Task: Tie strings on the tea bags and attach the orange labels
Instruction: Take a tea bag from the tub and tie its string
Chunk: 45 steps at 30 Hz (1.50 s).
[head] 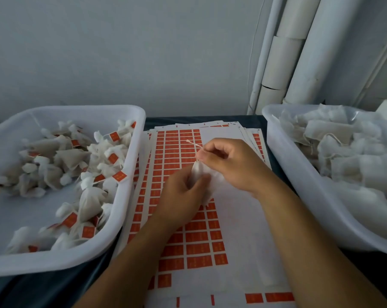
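Head view, largest to smallest. Across the bottom and centre of the frame I see a dark table (pixel 54 290) carrying a stack of label sheets (pixel 239 252), white backing with rows of orange labels (pixel 198 248), many cells already bare. At the left of the frame stands a white tray (pixel 130 174) holding finished tea bags (pixel 68 156), tied and tagged in orange. At the right edge a second white tray (pixel 281 156) is heaped with untied bags (pixel 352 150). White pipes (pixel 299 52) run up the wall at upper right.

At centre, above the sheets, I see both hands working one tea bag (pixel 207 181). The left hand (pixel 181 194) grips the bag's body, fingers curled round it and the thumb pressed on the fabric. The right hand (pixel 230 161), just above, pinches the string (pixel 193 144) at the bag's neck between thumb and forefinger; its other fingers are curled in. The string's free end slants toward the upper left.
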Motion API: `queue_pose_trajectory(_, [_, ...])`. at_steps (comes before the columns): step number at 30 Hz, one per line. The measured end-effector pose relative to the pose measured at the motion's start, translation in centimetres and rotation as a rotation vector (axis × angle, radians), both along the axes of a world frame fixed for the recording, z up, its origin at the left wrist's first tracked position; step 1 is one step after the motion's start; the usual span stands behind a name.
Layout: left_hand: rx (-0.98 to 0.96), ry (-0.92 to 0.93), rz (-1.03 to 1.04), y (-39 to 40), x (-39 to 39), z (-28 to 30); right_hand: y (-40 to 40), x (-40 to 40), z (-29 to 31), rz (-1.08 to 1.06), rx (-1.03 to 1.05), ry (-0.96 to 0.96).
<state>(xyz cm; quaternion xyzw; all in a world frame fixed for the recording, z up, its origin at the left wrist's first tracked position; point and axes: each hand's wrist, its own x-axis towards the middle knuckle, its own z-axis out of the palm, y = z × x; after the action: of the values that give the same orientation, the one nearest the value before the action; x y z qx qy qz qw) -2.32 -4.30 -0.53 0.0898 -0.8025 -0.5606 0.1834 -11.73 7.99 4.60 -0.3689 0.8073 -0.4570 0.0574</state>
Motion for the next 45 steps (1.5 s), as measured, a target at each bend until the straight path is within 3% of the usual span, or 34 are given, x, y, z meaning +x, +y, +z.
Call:
queue_pose_trajectory(5, [0.002, -0.031, -0.060, 0.6, 0.3, 0.0, 0.7, 0.1, -0.6, -0.029, -0.133, -0.072])
queue_pose_trajectory(11, [-0.187, 0.029, -0.111, 1.5, 0.7, 0.4, 1.8, 0.2, -1.1, -0.139, -0.332, -0.158])
queue_pose_trajectory(16, [-0.367, -0.016, -0.036, 1.6, 0.5, 0.0, 2.1, 0.3, -0.8, -0.218, -0.511, -0.167])
queue_pose_trajectory(22, [-0.365, 0.015, 0.055, 1.6, 0.1, -0.5, 1.6, 1.2, -0.5, -0.043, -0.540, -0.193])
queue_pose_trajectory(25, [-0.337, 0.031, 0.095, 1.3, 0.1, -0.3, 1.9, 1.2, -0.4, -0.078, -0.590, -0.205])
queue_pose_trajectory(31, [-0.489, 0.002, 0.055, 1.5, 0.3, -0.6, 1.9, 1.5, -0.2, -0.057, -0.590, -0.268])
queue_pose_trajectory(34, [-0.284, 0.034, -0.002, 1.3, 0.6, 0.3, 2.0, 1.5, -0.1, -0.072, -0.585, -0.257])
queue_pose_trajectory(37, [-0.011, 0.074, 0.115, 1.4, 0.8, 1.3, 2.1, 1.4, -0.3, -0.104, -0.562, -0.244])
queue_pose_trajectory(41, [0.257, -0.255, -0.066, 1.3, 1.2, 1.8, 2.1, 1.6, -0.4, -0.062, -0.541, -0.261])
queue_pose_trajectory(45, [0.511, -0.324, -0.131, 1.2, 0.7, 1.8, 1.9, 2.1, -0.3, 0.052, -0.465, -0.237])
